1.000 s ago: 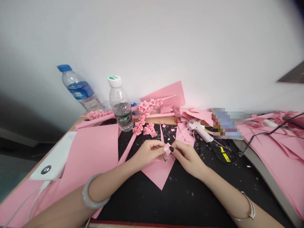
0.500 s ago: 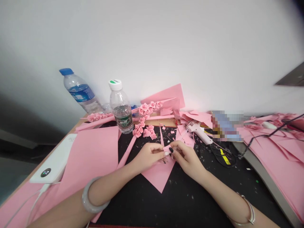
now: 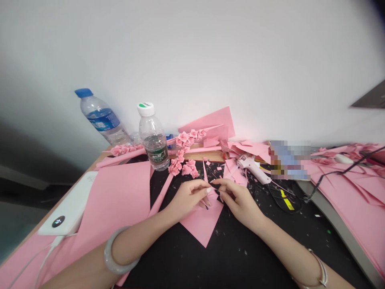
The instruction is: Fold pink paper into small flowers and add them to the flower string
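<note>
Just above a pink paper sheet [image 3: 202, 226] on the black mat, my two hands meet at a small pink paper piece [image 3: 213, 192]. My left hand [image 3: 192, 198] pinches it from the left with thumb and fingers. From the right, my right hand [image 3: 237, 200] has its fingers bent in at the same piece, the index finger reaching over its top. The fingertips partly hide the piece. Behind my left hand lie folded pink paper flowers [image 3: 189, 168], beside a rolled pink stem [image 3: 162, 190] with more flowers at its tip.
A white-capped bottle [image 3: 154, 140] and a blue-capped bottle [image 3: 102, 116] stand at the back left. A white power bank [image 3: 67, 206] rests on pink paper at left. A glue gun [image 3: 254, 168], a black cable [image 3: 323, 174] and stacked pink paper [image 3: 355, 200] lie at right.
The small paper piece has turned between my fingers and shows less of its face. My right index finger has straightened and shifted slightly left over it.
</note>
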`<state>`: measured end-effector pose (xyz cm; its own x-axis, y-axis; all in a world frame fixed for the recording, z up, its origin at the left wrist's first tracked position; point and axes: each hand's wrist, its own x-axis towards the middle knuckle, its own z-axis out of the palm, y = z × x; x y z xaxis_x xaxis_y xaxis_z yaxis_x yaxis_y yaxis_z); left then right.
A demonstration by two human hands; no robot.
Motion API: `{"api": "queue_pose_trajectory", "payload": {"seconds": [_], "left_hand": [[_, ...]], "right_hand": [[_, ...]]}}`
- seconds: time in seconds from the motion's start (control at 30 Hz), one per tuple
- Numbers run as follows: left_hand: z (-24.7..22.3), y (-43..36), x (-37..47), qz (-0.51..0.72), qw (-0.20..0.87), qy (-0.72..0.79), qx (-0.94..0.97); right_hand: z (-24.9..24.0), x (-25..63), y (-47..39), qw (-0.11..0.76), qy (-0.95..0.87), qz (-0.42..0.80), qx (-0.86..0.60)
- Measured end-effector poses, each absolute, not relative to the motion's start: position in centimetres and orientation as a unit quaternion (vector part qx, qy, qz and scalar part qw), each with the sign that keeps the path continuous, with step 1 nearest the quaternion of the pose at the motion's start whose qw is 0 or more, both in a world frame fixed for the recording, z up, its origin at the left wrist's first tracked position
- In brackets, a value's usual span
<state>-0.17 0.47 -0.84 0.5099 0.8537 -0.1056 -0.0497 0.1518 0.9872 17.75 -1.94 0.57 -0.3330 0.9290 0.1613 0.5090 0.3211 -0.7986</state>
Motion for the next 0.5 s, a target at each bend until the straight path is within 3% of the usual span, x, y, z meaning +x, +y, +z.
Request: {"api": "queue_pose_trajectory", "payload": {"seconds": [0.27,0.5], "left_hand": [[-0.94,0.38,0.09,0.329,0.678,0.356,0.552],[-0.63,0.34,0.08,0.340,0.695,0.361,0.521]], "right_hand": [[0.12,17.50,-1.91,0.340,-0.720,0.352,-0.491],[0.34,17.50,-2.00,0.327,-0.758,0.242,-0.510]]}}
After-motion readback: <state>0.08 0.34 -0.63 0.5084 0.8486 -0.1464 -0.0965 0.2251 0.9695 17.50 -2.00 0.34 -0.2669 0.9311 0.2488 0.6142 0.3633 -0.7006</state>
